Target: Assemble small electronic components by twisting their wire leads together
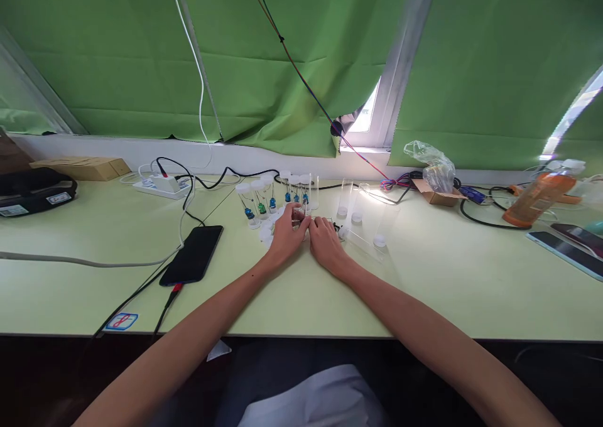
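Clear tubes (260,194) with white lids stand past the black phone (191,255), to its right. Six of them hold little parts with wire legs, five blue (249,213) and one green (262,208). Closest of all, on the near side of the phone, a small blue and white sticker (121,321) sits on the pale table (438,289). A cord with a red tip (177,287) meets the phone's near end. To the right of the phone, two bare hands almost meet. The left hand (286,231) has bent fingers, thumb and fingertips close together; I cannot tell what they pinch. The right hand (324,238) has its fingers side by side; I cannot tell if they grip anything. Loose white caps (267,231) lie to the phone's right, beside the left hand. More clear tubes (382,221), with nothing in them, are farther right of the phone. Past the phone and a bit left is a white power strip (164,187). Farthest beyond the phone hangs a green curtain (292,100).
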The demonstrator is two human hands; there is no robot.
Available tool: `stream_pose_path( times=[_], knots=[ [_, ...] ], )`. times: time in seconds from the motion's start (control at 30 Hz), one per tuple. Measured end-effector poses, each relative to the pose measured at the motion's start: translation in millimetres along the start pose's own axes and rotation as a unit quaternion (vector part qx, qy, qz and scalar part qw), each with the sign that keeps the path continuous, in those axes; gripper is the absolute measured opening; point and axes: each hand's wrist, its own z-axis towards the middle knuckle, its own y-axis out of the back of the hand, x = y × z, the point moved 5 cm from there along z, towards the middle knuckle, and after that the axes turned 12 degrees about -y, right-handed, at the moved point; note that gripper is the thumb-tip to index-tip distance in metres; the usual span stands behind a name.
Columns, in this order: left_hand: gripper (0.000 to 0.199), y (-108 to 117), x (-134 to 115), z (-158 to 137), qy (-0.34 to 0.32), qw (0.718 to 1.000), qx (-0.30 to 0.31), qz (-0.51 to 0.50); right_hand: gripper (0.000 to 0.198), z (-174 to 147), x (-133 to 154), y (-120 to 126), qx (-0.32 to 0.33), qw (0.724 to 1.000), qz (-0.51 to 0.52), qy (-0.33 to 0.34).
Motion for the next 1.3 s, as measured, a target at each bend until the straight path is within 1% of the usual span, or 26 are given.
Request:
stream_pose_path(
  times=[0.13, 0.3, 0.43, 0.6, 0.77, 0.87, 1.07, 1.17, 1.3],
  knots=[
    [0.032, 0.4, -1.0, -1.2, 0.003, 1.000, -0.003, 0.001, 0.027, -1.7, 1.5, 1.1, -0.020, 1.000, 0.015, 0.000],
    [0.030, 0.3, -3.2, -2.8, 0.011, 1.000, -0.003, 0.006, 0.026, -2.6, 1.8, 1.0, -0.032, 0.999, 0.029, -0.004],
    [0.029, -1.3, -4.9, -3.9, 0.006, 1.000, -0.002, 0.005, 0.024, -2.0, 0.4, 0.4, -0.051, 0.998, 0.035, -0.012],
    [0.029, -2.6, -6.0, -5.3, 0.006, 1.000, -0.001, 0.008, 0.021, -0.7, -1.8, 2.9, -0.077, 0.993, 0.072, -0.046],
    [0.029, -3.9, -5.4, -6.6, 0.000, 1.000, 0.005, 0.009, 0.023, -1.2, -2.2, 11.7, -0.118, 0.981, 0.130, -0.086],
    [0.030, -4.4, -4.5, -7.6, -0.001, 1.000, 0.007, 0.008, 0.022, -2.0, -3.7, 17.4, -0.151, 0.966, 0.181, -0.105],
    [0.030, -5.7, -3.1, -9.5, 0.001, 1.000, 0.013, -0.004, 0.018, 3.6, -15.6, 27.2, -0.212, 0.924, 0.284, -0.140],
    [0.029, -6.4, -2.2, -9.8, 0.003, 1.000, 0.010, -0.006, 0.017, 11.7, -21.0, 37.9, -0.236, 0.906, 0.326, -0.131],
    [0.030, -7.1, -0.4, -9.6, 0.005, 1.000, 0.008, -0.006, 0.016, 28.5, -26.7, 62.4, -0.276, 0.877, 0.381, -0.097]
  ],
)
